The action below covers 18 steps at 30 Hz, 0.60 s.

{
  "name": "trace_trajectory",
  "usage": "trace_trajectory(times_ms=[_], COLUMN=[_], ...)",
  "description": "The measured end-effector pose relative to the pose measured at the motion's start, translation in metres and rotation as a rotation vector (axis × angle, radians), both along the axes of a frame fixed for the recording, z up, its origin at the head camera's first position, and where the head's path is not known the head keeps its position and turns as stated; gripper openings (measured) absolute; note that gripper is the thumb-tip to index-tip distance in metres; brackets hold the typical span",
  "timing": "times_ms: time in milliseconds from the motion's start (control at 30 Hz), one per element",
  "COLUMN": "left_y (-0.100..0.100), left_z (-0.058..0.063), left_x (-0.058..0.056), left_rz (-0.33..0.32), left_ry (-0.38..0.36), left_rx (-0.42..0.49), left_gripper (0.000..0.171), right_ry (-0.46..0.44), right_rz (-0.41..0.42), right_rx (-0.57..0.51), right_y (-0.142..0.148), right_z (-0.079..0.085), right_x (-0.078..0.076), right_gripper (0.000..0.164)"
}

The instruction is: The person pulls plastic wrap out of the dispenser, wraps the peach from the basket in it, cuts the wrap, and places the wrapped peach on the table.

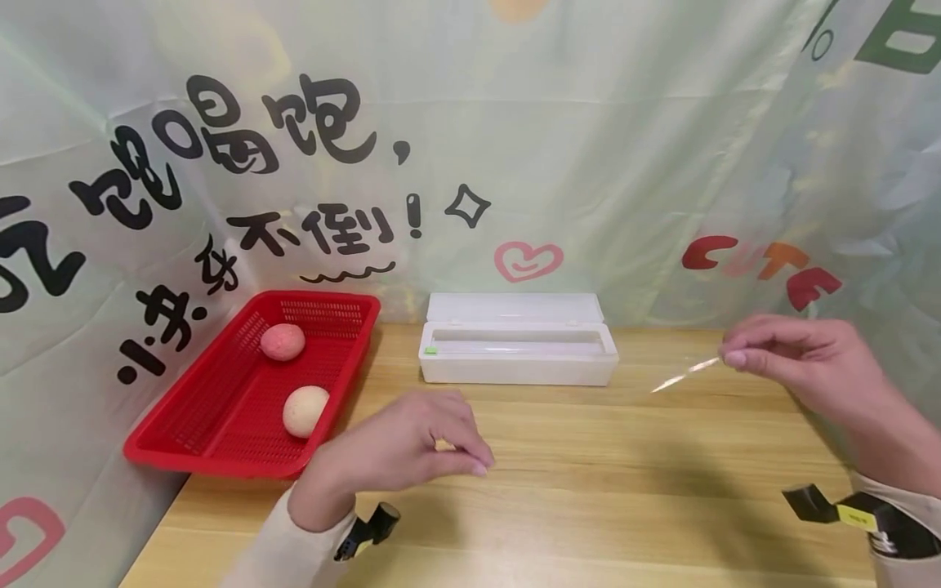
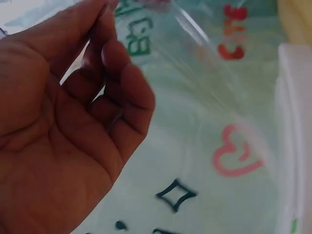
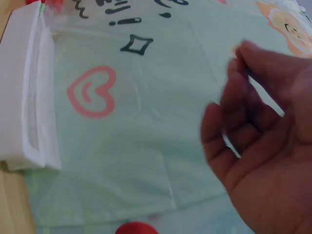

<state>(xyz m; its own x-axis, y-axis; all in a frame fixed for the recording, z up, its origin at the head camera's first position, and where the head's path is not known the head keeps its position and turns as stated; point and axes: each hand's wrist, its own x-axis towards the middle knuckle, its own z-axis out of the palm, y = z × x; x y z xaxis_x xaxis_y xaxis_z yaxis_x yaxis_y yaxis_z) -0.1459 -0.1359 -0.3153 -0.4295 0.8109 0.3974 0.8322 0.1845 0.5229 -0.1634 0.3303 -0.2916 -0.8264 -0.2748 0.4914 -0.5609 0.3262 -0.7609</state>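
Note:
Clear plastic film shows as a shiny strip at the fingertips of my right hand, which pinches it between thumb and index finger over the table's right side. My left hand is held with thumb and forefinger together, in front of the white box. In the left wrist view, the see-through film spreads out beside my left hand, apparently from its pinched fingertips; most of its sheet is hard to make out. The long white box stands behind the hands, its lid raised, a clear roll inside.
At the left stands a red plastic basket, holding a pink round thing and a cream round thing. A printed cloth hangs behind the wooden table.

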Motion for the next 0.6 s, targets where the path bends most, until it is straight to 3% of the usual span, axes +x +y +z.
trace_trajectory(times_ms=[100, 267, 433, 600], left_y=[0.007, 0.011, 0.005, -0.006], left_z=[-0.011, -0.027, -0.039, -0.056], left_x=[0.004, 0.010, 0.016, 0.019], left_rz=[-0.048, -0.075, -0.050, -0.011], left_ry=[-0.023, -0.051, -0.130, -0.172], left_rx=[-0.093, -0.236, -0.363, -0.478], left_gripper=[0.009, 0.008, 0.005, 0.008], right_ry=[0.018, -0.001, -0.046, -0.215], right_rz=[0.090, 0.300, 0.480, 0.594], right_rx=[0.164, 0.313, 0.354, 0.375], right_y=[0.011, 0.014, 0.007, -0.012], right_z=[-0.007, -0.016, -0.039, -0.068], right_x=[0.005, 0.010, 0.012, 0.023], right_gripper=[0.034, 0.043, 0.042, 0.027])
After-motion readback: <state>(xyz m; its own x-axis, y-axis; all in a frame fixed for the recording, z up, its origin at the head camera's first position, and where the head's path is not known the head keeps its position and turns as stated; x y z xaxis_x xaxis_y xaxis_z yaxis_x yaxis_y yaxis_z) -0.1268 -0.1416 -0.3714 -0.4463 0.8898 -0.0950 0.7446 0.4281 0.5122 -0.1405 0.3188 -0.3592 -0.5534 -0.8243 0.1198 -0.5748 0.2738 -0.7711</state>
